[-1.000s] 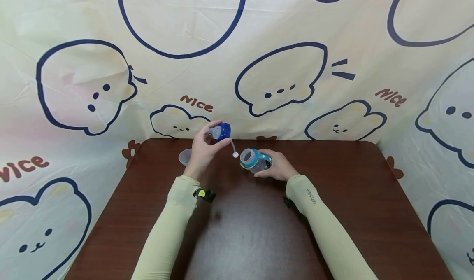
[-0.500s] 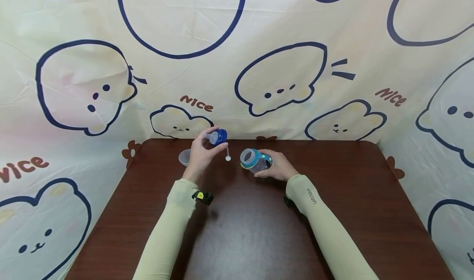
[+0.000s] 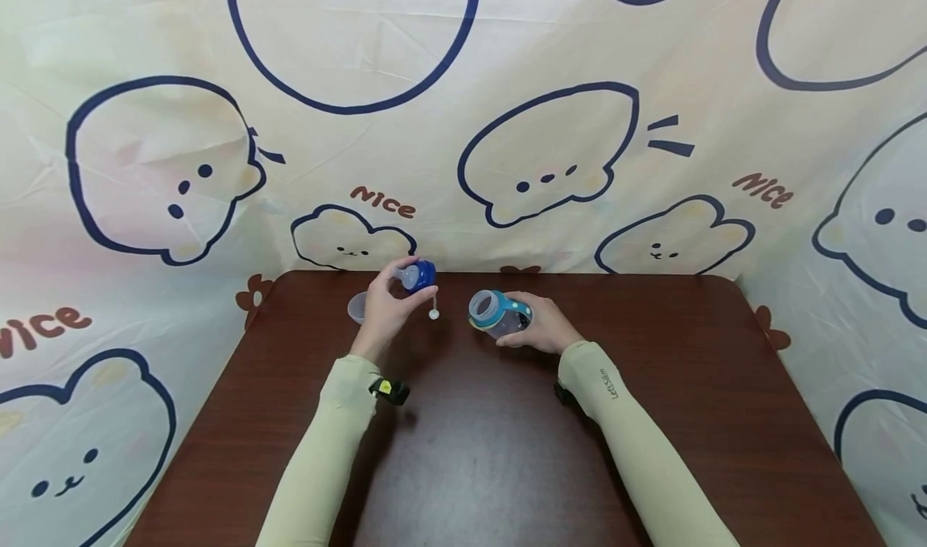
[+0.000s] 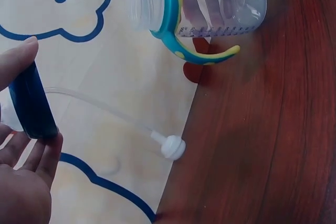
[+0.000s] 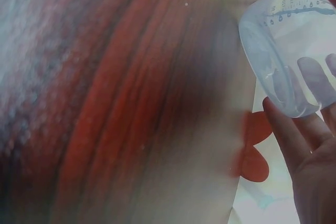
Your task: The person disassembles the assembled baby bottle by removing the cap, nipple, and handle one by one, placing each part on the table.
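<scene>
My left hand [image 3: 384,310] grips a blue bottle collar [image 3: 422,276] with a clear nipple pointing left. From the collar a thin straw [image 4: 105,107] hangs, ending in a white weighted ball [image 4: 173,147]. To the right, my right hand [image 3: 543,322] holds a clear baby bottle [image 4: 226,6], tilted with its uncovered mouth toward the left hand. The bottle carries a teal and yellow handle ring [image 4: 170,11] below its neck. In the right wrist view, fingers and thumb wrap the clear bottle base [image 5: 278,72]. Collar and bottle are apart.
A clear cup-shaped cover [image 3: 356,307] stands on the dark brown table [image 3: 463,450] at the back left, partly hidden by the left hand. A cartoon-printed cloth [image 3: 434,145] rises behind the table's far edge and along both sides.
My left hand has moved left and slightly down, carrying the collar and its straw away from the bottle. The right hand and the bottle have stayed in place.
</scene>
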Tool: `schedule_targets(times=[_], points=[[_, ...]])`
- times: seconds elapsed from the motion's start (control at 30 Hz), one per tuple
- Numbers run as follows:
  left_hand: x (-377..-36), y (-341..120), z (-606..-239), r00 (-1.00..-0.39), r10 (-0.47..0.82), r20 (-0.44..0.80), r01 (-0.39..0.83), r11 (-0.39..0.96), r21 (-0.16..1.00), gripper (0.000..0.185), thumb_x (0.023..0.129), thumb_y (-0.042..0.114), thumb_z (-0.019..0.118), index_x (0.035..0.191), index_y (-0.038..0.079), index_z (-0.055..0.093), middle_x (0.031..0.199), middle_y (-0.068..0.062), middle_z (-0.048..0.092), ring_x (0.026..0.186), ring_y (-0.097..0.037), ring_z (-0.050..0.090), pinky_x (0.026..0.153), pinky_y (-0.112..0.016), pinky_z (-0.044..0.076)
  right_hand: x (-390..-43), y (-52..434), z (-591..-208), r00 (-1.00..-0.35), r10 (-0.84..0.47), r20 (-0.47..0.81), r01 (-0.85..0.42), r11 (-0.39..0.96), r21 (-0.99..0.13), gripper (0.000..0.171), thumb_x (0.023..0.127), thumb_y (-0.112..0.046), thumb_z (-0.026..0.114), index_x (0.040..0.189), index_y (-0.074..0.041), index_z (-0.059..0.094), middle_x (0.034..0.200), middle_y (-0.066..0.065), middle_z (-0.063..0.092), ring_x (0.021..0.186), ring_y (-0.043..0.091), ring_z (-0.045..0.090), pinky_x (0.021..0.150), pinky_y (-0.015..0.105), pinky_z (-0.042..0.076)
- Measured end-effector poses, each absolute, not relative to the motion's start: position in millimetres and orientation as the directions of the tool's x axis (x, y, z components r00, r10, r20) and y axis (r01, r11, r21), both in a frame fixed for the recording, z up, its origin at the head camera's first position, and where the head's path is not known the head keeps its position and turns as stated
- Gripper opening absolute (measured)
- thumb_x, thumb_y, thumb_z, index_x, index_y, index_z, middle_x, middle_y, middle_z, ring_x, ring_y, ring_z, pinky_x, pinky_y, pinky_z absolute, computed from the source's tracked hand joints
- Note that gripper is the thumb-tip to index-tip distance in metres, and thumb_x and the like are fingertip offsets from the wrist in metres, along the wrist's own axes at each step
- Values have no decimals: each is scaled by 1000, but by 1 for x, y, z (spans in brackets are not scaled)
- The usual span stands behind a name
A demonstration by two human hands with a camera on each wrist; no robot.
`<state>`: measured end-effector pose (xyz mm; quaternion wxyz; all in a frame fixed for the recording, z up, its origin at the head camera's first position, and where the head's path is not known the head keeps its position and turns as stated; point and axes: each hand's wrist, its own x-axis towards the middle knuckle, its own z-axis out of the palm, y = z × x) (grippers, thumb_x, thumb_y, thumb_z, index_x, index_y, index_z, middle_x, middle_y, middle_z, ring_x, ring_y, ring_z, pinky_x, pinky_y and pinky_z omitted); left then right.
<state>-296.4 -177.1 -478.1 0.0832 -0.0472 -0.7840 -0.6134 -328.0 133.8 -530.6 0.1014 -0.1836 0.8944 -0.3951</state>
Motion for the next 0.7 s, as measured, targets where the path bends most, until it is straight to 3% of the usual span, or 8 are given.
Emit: schedule_targets(times=[0.47,0.7], points=[[-293,-187,-480,-983,-44,177,160,260,952,72,85,38,87,147,18,55,152,-7,51,130,-33,54,106,-52,53,-327,134,-531,-912,-409,-25,-255,615,-746,93,71,-43,96,149,-21,52,140,4,61,125,28,54,107,52,48],[-291,-196,-485,-986,-37,164,149,259,954,68,85,37,86,145,22,57,151,-6,52,130,-33,55,105,-48,54,-327,134,-531,-912,-408,-27,-253,614,-747,93,70,-44,96,149,-22,53,140,4,60,125,28,54,107,52,48]])
